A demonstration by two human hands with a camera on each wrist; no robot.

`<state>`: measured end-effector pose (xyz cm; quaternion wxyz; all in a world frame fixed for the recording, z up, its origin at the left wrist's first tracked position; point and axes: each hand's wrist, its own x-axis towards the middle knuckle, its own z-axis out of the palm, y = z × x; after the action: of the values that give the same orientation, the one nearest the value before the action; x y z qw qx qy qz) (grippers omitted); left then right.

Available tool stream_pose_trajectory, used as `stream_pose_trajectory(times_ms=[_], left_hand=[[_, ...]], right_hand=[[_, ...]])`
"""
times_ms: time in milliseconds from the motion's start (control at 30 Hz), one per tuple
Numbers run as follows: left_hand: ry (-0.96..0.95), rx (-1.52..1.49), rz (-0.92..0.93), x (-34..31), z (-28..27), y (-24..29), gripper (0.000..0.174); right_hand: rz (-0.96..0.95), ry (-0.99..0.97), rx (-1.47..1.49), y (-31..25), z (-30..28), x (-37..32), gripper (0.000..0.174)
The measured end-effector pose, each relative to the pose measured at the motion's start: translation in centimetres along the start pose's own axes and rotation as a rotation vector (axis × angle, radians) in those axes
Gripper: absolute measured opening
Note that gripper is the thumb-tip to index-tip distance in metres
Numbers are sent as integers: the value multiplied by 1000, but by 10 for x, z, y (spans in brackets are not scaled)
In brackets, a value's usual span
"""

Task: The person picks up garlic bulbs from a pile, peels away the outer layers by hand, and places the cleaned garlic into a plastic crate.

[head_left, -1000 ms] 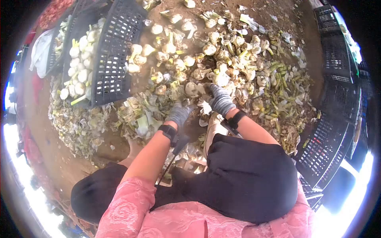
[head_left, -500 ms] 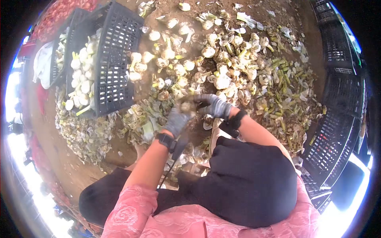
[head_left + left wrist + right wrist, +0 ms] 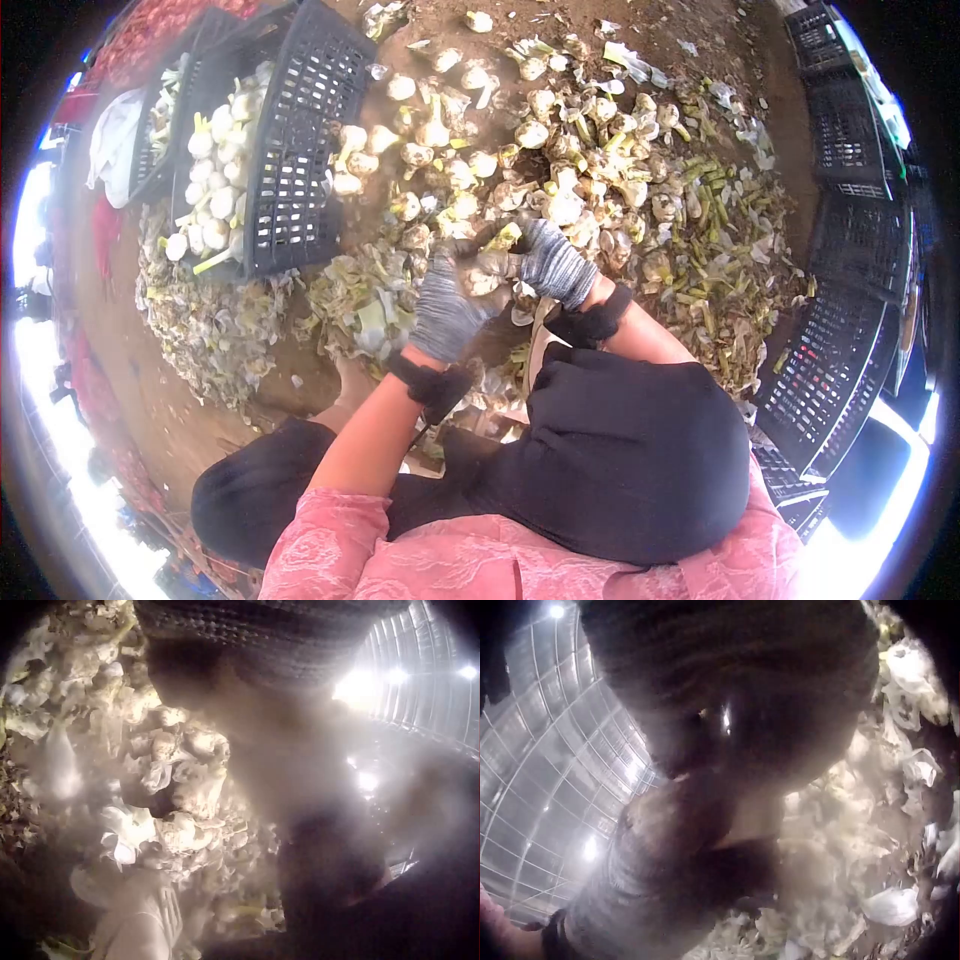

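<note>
Your left hand (image 3: 447,305), right hand (image 3: 553,262), both gloved, curled round one bulb (image 3: 487,268) held between them. Peelings (image 3: 355,295) heaped just left of left hand. Beyond hands, untrimmed pile (image 3: 570,175) large: much left, by look of it. Further left, crate (image 3: 300,150) part-filled with clean bulbs (image 3: 215,160). Any blade hidden; wrist views hazy.

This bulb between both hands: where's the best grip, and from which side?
Grip the bulb by its rounded pale body, from the near, lower side, where the left hand wraps it. The green stalk stub points away toward the pile and looks too narrow for a firm hold; the right hand holds the right flank.
</note>
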<state>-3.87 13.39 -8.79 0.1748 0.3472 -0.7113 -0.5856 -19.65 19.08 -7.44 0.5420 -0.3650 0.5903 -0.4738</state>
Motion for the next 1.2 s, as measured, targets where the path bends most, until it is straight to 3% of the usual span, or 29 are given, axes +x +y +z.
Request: stream_pose_trajectory(times_ms=[33,167,233,267,367,400,500,533,600,700,733,867,933,967,1033,1067,1100,1167,1200], left_hand=[[4,-2,-4,-1,-1,5,62],[-61,-245,-56,-4,-8,43,50],[-89,137,88,-5,-18,27,49],[-89,138,87,-6,-18,22,49],[-25,-492,-185,-9,-19,14,45],[-25,-490,-184,-8,-20,10,45],[-63,-75,33,-6,-23,0,62],[-64,-75,34,-4,-21,9,62],[-57,-35,-133,0,-18,39,61],[-6,217,26,-1,-18,38,62],[5,215,40,-1,-19,33,62],[12,402,157,-1,-23,17,60],[-19,9,37,-1,-22,18,56],[-20,9,36,0,-23,24,56],[-307,-848,-390,0,-29,39,60],[-267,-1132,-359,0,-27,16,66],[-269,-1131,-358,-2,-27,-6,66],[-362,-1543,-419,5,-22,9,67],[-278,-1404,-481,0,-21,30,57]], right_hand=[[-62,-35,19,-2,-1,-1,35],[-16,-128,135,-7,-4,-2,27],[-89,-148,155,-8,-7,-4,23],[-70,-120,154,-3,-6,-3,20],[-8,-93,218,1,-5,-5,18],[36,-93,282,1,-6,-5,17],[-1,-131,191,-5,-12,-6,22],[-2,-130,190,-8,-9,-6,22],[-174,-55,295,-14,2,-7,30],[-72,-15,176,-8,1,-5,36],[-124,-6,116,-12,0,-7,38],[-49,-56,163,-22,-5,-10,34],[-31,-113,120,-32,-8,-13,29],[-30,-113,122,-26,-10,-12,29],[-43,-151,-16,-12,-15,-9,23],[-99,-166,87,-24,-14,-12,21],[-100,-165,87,-27,-13,-13,21],[-31,-151,212,-30,-13,-14,20],[-32,-152,210,-24,-11,-13,20]])
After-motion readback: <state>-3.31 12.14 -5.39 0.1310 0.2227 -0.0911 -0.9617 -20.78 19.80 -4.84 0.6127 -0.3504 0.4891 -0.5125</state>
